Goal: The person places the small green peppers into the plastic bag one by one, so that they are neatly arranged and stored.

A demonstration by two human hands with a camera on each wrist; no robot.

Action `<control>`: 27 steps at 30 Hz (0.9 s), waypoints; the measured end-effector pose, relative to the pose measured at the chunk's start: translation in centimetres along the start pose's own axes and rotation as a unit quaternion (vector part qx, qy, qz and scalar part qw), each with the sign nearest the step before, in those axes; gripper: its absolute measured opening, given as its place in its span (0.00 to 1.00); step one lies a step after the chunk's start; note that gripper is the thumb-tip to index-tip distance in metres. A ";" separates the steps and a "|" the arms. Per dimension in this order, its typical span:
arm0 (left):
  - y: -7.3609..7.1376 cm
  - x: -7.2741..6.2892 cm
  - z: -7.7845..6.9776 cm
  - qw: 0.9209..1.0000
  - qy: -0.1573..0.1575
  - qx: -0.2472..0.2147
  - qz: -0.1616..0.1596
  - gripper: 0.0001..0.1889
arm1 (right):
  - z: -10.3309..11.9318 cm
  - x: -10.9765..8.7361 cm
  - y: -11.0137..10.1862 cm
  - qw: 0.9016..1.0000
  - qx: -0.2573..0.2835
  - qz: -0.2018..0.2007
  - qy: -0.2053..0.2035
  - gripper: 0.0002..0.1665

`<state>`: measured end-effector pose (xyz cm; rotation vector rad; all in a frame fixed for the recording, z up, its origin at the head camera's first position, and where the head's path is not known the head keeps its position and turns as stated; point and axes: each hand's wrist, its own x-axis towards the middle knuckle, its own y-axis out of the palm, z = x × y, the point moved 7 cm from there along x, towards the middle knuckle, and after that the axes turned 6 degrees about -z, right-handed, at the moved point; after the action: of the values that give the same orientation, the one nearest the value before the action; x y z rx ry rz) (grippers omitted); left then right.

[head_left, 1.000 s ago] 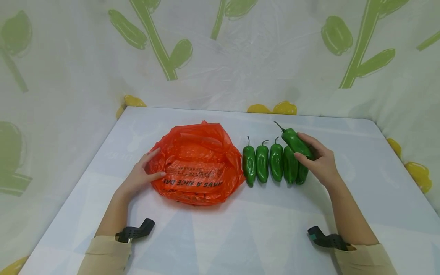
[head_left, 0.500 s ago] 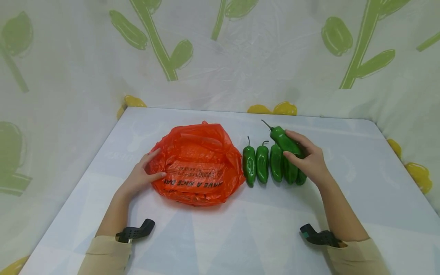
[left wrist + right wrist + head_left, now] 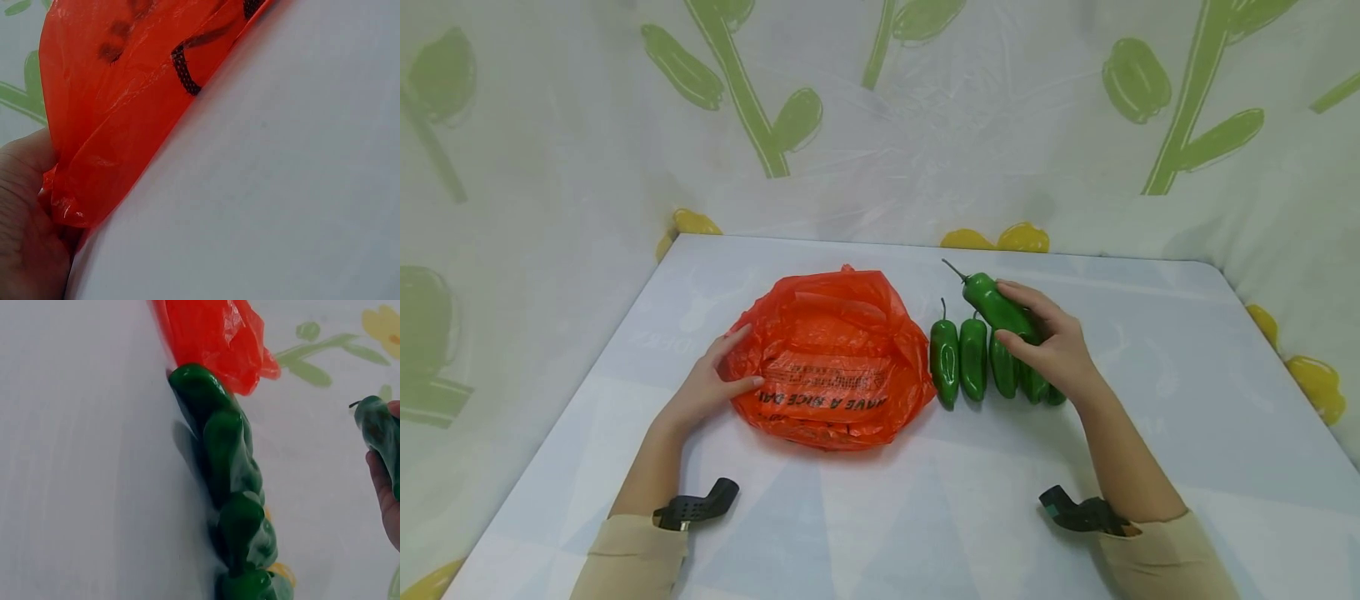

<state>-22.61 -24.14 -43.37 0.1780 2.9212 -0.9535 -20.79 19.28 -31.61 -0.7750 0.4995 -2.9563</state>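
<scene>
Though near, peppers [image 3: 973, 360] outside bag [image 3: 831, 333].

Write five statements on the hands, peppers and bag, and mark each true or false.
1. The right hand holds a green pepper. True.
2. That green pepper is already inside the bag. False: it is outside the red bag, in the right hand.
3. The left hand touches the red bag. True.
4. In the head view, the row of peppers lies left of the bag. False: the row of peppers lies right of it.
5. The bag carries black lettering. True.
</scene>
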 end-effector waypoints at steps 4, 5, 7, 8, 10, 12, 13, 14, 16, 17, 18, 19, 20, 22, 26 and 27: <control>0.0 0.0 0.0 1.000 0.002 -0.005 0.000 0.46 | 0.4 0.3 0.8 1.000 -0.001 0.009 -0.010 0.33; 0.0 0.0 0.0 1.000 0.002 -0.005 0.000 0.46 | 0.5 0.4 1.0 1.000 0.000 0.011 -0.014 0.34; -0.1 -0.1 0.0 1.000 0.001 -0.004 0.000 0.46 | 0.7 0.6 1.5 1.000 -0.003 0.016 -0.019 0.34; -0.1 -0.1 0.0 1.000 0.000 -0.004 -0.001 0.47 | 0.8 0.7 1.8 1.000 -0.004 0.018 -0.019 0.34; -0.1 -0.1 0.0 1.000 0.002 -0.003 -0.001 0.46 | 1.0 0.8 2.3 0.999 -0.004 0.024 -0.022 0.34; -0.1 -0.1 0.0 1.000 0.000 -0.004 0.000 0.46 | 1.2 0.9 2.9 0.999 -0.005 0.030 -0.022 0.33; -0.1 -0.1 -0.1 1.000 0.000 -0.006 0.001 0.47 | 1.2 1.0 3.2 0.999 -0.001 0.034 -0.023 0.33; -0.1 -0.1 -0.1 1.000 0.000 -0.007 0.001 0.47 | 1.3 1.1 3.5 0.999 0.002 0.037 -0.024 0.33; -0.1 -0.1 -0.1 1.000 -0.001 -0.009 0.003 0.47 | 1.5 1.2 4.0 0.999 0.005 0.044 -0.027 0.33; 0.0 -0.1 -0.1 1.000 -0.002 -0.009 0.004 0.47 | 1.5 1.3 4.3 0.999 0.004 0.047 -0.028 0.33; 0.0 -0.1 -0.1 1.000 -0.001 -0.009 0.004 0.47 | 1.6 1.3 4.7 0.998 0.006 0.050 -0.031 0.33; 0.0 -0.1 -0.1 1.000 -0.001 -0.008 0.004 0.47 | 1.7 1.4 5.0 0.998 0.006 0.053 -0.036 0.33; 0.0 -0.1 -0.1 1.000 -0.001 -0.007 0.004 0.47 | 1.8 1.4 5.3 0.998 0.008 0.056 -0.041 0.33; 0.0 0.0 -0.1 1.000 -0.001 -0.006 0.004 0.47 | 2.0 1.4 6.0 0.997 0.014 0.062 -0.050 0.33; 0.0 0.0 0.0 1.000 -0.002 -0.003 0.003 0.47 | 2.4 1.5 7.3 0.994 0.029 0.075 -0.070 0.32; 0.0 0.0 0.0 1.000 -0.002 -0.001 0.003 0.47 | 2.5 1.5 7.7 0.994 0.033 0.079 -0.074 0.32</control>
<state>-22.56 -24.16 -43.36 0.1844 2.9164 -0.9478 -21.16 11.07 -31.33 -0.8944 0.4304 -2.7311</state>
